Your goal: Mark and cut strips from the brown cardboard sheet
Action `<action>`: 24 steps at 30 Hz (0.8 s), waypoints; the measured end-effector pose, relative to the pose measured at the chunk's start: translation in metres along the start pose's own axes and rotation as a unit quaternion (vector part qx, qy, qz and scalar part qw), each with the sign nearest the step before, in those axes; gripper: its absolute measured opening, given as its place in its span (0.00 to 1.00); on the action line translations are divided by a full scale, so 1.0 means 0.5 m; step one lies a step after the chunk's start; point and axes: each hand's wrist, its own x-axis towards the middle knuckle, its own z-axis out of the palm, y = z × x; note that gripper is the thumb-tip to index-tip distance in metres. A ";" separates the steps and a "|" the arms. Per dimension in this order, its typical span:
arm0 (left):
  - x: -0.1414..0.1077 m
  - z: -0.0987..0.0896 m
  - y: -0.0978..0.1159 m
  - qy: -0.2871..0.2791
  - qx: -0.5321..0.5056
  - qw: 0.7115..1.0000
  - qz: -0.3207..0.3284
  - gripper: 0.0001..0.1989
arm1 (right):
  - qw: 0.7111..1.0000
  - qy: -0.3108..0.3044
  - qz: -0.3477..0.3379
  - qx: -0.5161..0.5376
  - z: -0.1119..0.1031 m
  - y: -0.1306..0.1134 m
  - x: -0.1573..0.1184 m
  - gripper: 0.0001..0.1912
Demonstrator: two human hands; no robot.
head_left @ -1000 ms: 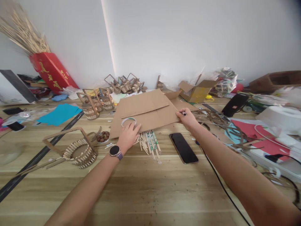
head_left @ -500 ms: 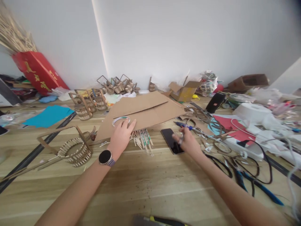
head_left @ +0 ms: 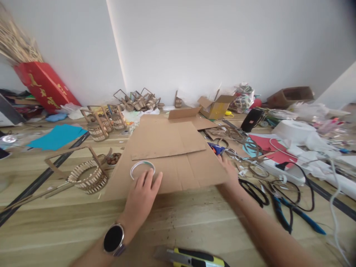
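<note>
A flat brown cardboard sheet is spread in front of me, with a cardboard flap lying across its upper part. Near its front left, my left hand has its fingers stretched out and apart, the tips at a thin white ring that rests on the sheet. My right hand is closed at the sheet's right edge, part of its fingers hidden by the cardboard. A blue glue gun lies just beyond the right hand. On my left wrist is a round dark watch.
A yellow-and-black utility knife lies at the front edge. To the left stands a small handled basket, by a bowl of brown nuts or beads. Blue-handled pliers, black cables and a red sheet fill the right side.
The cardboard sheet has come toward me and now covers the phone and striped sticks. My left hand and the ring moved nearer. My right hand went from above the phone to the sheet's edge.
</note>
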 end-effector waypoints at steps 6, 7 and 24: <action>-0.048 0.004 0.035 -0.153 -0.067 0.986 -0.005 0.23 | 0.990 0.091 0.046 -0.093 -0.044 0.061 -0.019 0.16; -0.048 -0.002 0.034 -0.181 -0.096 0.979 -0.006 0.24 | 0.990 0.100 0.039 -0.095 -0.048 0.067 -0.025 0.16; -0.015 0.001 0.096 0.026 -0.316 0.943 0.099 0.16 | 0.876 0.076 -0.449 0.157 -0.033 -0.192 -0.189 0.12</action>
